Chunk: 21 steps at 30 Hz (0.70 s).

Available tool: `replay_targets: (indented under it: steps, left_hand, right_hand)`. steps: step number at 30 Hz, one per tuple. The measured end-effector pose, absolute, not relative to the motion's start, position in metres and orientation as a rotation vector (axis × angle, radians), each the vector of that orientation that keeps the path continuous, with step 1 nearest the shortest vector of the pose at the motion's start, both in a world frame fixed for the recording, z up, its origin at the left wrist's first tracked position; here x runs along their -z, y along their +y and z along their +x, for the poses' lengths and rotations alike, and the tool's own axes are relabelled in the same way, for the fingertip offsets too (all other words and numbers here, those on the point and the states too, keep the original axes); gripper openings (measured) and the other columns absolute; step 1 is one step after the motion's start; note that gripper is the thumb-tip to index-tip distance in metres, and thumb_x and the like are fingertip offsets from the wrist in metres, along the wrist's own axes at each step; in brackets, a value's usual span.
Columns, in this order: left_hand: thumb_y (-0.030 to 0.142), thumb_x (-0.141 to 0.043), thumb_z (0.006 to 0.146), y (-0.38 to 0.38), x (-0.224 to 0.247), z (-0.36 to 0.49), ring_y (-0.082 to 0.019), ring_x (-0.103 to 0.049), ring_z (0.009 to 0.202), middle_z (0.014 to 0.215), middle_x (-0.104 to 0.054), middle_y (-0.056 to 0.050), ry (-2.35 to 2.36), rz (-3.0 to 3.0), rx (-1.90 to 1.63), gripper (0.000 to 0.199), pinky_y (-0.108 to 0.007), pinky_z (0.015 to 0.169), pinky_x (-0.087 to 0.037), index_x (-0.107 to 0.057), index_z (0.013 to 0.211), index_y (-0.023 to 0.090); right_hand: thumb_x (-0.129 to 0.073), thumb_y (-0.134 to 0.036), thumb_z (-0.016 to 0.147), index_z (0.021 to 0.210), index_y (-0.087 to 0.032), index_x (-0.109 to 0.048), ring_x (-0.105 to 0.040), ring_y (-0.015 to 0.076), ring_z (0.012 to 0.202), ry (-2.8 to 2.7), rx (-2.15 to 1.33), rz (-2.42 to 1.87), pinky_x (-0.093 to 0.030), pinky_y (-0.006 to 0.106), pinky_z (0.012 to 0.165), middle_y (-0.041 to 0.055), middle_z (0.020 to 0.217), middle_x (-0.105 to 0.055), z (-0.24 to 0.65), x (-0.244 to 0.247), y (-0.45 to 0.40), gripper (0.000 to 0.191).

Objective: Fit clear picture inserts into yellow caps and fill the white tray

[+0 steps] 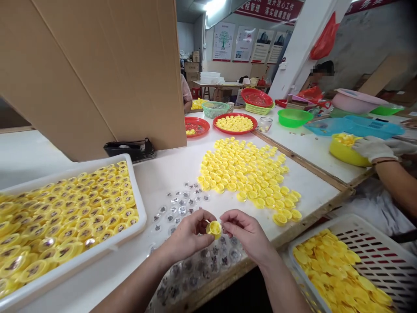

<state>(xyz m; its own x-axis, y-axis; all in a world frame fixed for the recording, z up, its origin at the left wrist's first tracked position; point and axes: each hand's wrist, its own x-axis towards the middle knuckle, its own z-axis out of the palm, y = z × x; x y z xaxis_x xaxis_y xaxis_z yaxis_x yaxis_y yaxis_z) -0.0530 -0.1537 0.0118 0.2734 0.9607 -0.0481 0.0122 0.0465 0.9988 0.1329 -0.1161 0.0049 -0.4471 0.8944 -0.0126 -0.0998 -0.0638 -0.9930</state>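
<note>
My left hand (187,237) and my right hand (244,232) pinch a small yellow plastic cap (214,229) between their fingertips, low in the middle of the view. Just beyond them, a loose pile of yellow caps (244,174) covers the white work table (169,169). Small clear plastic pieces (179,204) lie scattered on the table to the left of the pile. A clear bubble-like plastic sheet (198,265) sits beneath and in front of my hands. A white tray of upright yellow caps with dark centres (74,226) stands to my left.
A white slotted crate of flat yellow pieces (339,269) stands at lower right. A co-worker's gloved hands (374,148) reach by a yellow bowl (345,150). Red plates, green basins and a blue tray stand beyond. A cardboard partition (91,74) rises at left.
</note>
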Motion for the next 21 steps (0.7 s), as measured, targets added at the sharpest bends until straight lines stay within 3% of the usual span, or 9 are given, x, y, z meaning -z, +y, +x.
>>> replay_targets:
  steps: [6,10,13,17,21]
  left_hand:
    - [0.020,-0.073,0.071,-0.169,-0.003,-0.065,-0.012,-0.056,0.082,0.090,-0.063,-0.004,0.772,0.889,-1.164,0.028,-0.026,0.077,-0.041,-0.063,0.097,0.014]
    - [0.023,-0.074,0.072,-0.175,0.000,-0.069,-0.012,-0.056,0.078,0.086,-0.062,-0.002,0.781,0.830,-1.199,0.029,-0.026,0.074,-0.043,-0.060,0.097,0.015]
    - [0.025,-0.074,0.073,-0.177,0.000,-0.070,-0.010,-0.056,0.071,0.081,-0.061,0.000,0.838,0.833,-1.234,0.027,-0.024,0.068,-0.042,-0.056,0.090,0.015]
    - [0.023,-0.076,0.070,-0.176,0.000,-0.072,-0.010,-0.057,0.069,0.079,-0.065,-0.002,0.855,0.865,-1.284,0.027,-0.022,0.063,-0.042,-0.057,0.086,0.013]
    - [0.018,-0.079,0.065,-0.175,0.002,-0.075,-0.013,-0.062,0.078,0.085,-0.068,-0.004,0.769,0.767,-1.310,0.027,-0.025,0.073,-0.046,-0.063,0.086,0.012]
  right_hand:
    - [-0.058,-0.025,0.083,0.098,-0.024,-0.066,-0.056,0.0138,0.075,-1.820,-1.400,-0.924,-0.045,0.025,0.065,0.0008,0.087,-0.059,0.108,-0.018,-0.116,0.017]
    - [-0.057,-0.022,0.082,0.087,-0.023,-0.064,-0.059,0.0154,0.075,-1.964,-1.136,-1.032,-0.047,0.027,0.067,0.0008,0.081,-0.061,0.094,-0.028,-0.121,0.008]
    - [-0.052,-0.021,0.086,0.083,-0.024,-0.066,-0.060,0.0165,0.077,-2.133,-0.943,-0.995,-0.046,0.028,0.069,0.0020,0.082,-0.064,0.087,-0.034,-0.126,0.014]
    - [-0.061,-0.020,0.079,0.086,-0.024,-0.065,-0.062,0.0159,0.069,-2.138,-1.009,-1.079,-0.048,0.027,0.064,0.0001,0.081,-0.066,0.083,-0.039,-0.129,0.009]
    - [-0.065,-0.021,0.077,0.089,-0.024,-0.065,-0.063,0.0165,0.072,-2.093,-1.187,-1.074,-0.050,0.026,0.063,0.0000,0.082,-0.067,0.084,-0.045,-0.126,0.013]
